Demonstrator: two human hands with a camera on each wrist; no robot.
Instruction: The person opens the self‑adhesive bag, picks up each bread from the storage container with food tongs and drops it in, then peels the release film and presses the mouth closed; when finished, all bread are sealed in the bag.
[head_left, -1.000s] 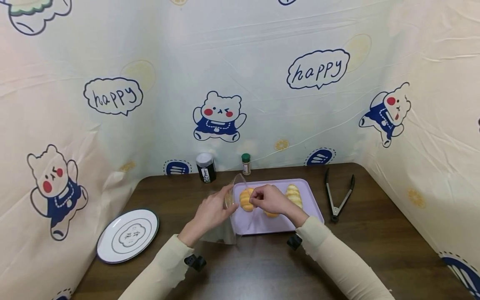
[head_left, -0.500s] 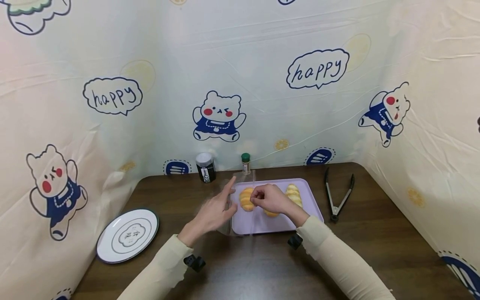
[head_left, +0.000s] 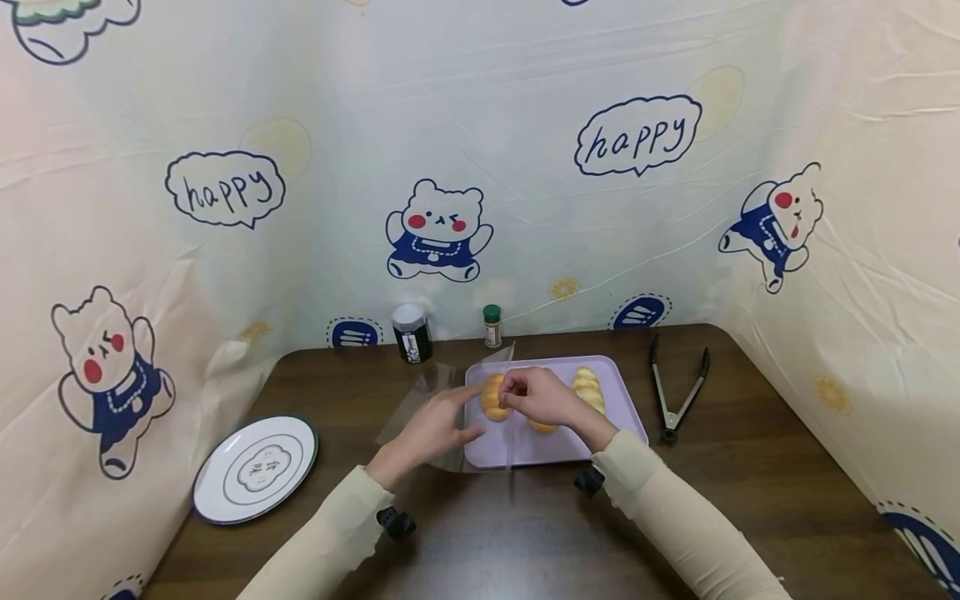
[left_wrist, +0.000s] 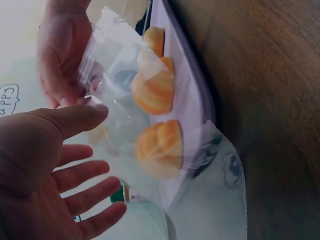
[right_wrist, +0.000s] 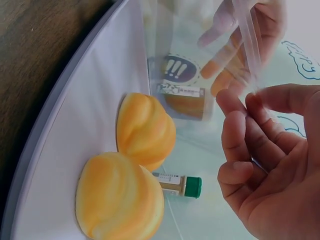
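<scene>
My right hand (head_left: 543,396) pinches the edge of a clear plastic bag (right_wrist: 245,37) between thumb and fingertips, above a lilac tray (head_left: 525,450). My left hand (head_left: 431,429) is spread with its fingers extended beside the bag, at the tray's left side. Whether it touches the plastic, I cannot tell. In the right wrist view, the left fingers show through the film. On the tray lie an orange bread roll (head_left: 493,400), a second orange roll (left_wrist: 155,92) partly hidden by my right hand in the head view, and a pale twisted roll (head_left: 587,387).
Black-tipped tongs (head_left: 670,421) lie spread to the right of the tray. A stack of white plates (head_left: 255,471) is at the left. Behind the tray stand a dark jar with a grey lid (head_left: 412,333) and a green-capped spice bottle (head_left: 492,327). A printed cloth surrounds the table.
My left hand has loosened from the bag's edge, its fingers spreading and lowering slightly. The bag has spread out flatter across the tray's left part. My right hand has kept its place and pinch.
</scene>
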